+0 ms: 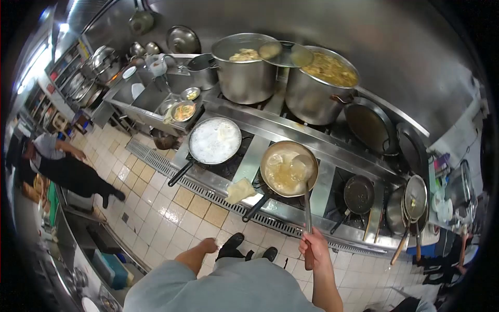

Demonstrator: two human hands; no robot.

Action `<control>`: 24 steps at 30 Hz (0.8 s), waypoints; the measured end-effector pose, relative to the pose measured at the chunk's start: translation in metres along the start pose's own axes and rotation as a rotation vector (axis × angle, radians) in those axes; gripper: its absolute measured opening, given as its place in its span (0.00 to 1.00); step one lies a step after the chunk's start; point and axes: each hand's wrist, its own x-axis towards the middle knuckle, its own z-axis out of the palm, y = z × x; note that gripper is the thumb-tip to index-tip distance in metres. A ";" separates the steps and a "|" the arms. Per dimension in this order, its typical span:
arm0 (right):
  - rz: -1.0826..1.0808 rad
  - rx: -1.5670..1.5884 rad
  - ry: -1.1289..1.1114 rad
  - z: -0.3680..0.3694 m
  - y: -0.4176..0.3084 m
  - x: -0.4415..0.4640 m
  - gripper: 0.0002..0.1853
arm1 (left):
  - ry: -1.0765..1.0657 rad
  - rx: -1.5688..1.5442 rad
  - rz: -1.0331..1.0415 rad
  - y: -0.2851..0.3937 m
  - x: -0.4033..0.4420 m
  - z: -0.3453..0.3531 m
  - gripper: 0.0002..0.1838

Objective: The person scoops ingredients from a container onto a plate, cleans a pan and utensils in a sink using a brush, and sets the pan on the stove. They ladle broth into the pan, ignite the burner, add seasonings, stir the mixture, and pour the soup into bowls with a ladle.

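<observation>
My right hand (315, 246) is wrapped round the brown grip of a ladle (307, 210). The ladle's bowl dips into bubbling pale-brown liquid in a frying pan (269, 186) on the front burner. My left hand (208, 245) hangs low in front of my body, apart from the stove; its fingers are too hidden to read. Left of the ladle's pan, a second frying pan (193, 151) holds white foaming liquid. Between the two pans' handles lies a folded beige cloth (240, 191) on the stove edge.
Two tall stockpots (247, 83) stand behind, a glass lid (286, 54) bridging their rims. A small black pan (358, 194) sits on the right burner, near strainers (415, 197) with wooden handles. A sink (156, 96) is at left. Another person (67, 171) stands on the left.
</observation>
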 end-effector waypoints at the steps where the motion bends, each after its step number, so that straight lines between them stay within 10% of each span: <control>1: 0.006 -0.013 -0.011 -0.005 -0.001 0.000 0.13 | -0.297 0.419 0.119 -0.096 0.043 0.071 0.25; 2: -0.041 -0.116 0.004 -0.011 0.000 0.000 0.13 | -0.199 0.077 -0.334 -0.067 -0.013 0.023 0.21; 7: -0.142 -0.409 0.095 -0.001 -0.013 -0.011 0.15 | -0.233 -0.062 -0.583 -0.079 -0.071 -0.029 0.20; 11: -0.220 -0.740 0.209 0.003 -0.007 -0.012 0.24 | -0.204 -0.060 -0.286 -0.124 0.029 0.037 0.29; 13: -0.350 -0.955 0.248 -0.013 0.008 0.003 0.27 | -0.213 0.173 0.223 -0.098 0.067 0.012 0.24; 14: -0.382 -1.075 0.271 -0.013 0.014 0.006 0.28 | -0.180 -0.611 0.277 -0.082 0.081 0.004 0.24; 15: -0.421 -1.073 0.308 -0.005 0.017 0.003 0.29 | -0.112 -0.892 -0.260 -0.018 0.067 -0.025 0.27; 23: -0.546 -1.176 0.458 0.016 0.081 0.053 0.20 | -0.152 -0.495 0.274 0.052 0.113 -0.115 0.28; 24: -0.305 -0.733 0.332 0.036 0.077 0.042 0.15 | -0.153 -0.603 0.173 0.042 0.115 -0.123 0.27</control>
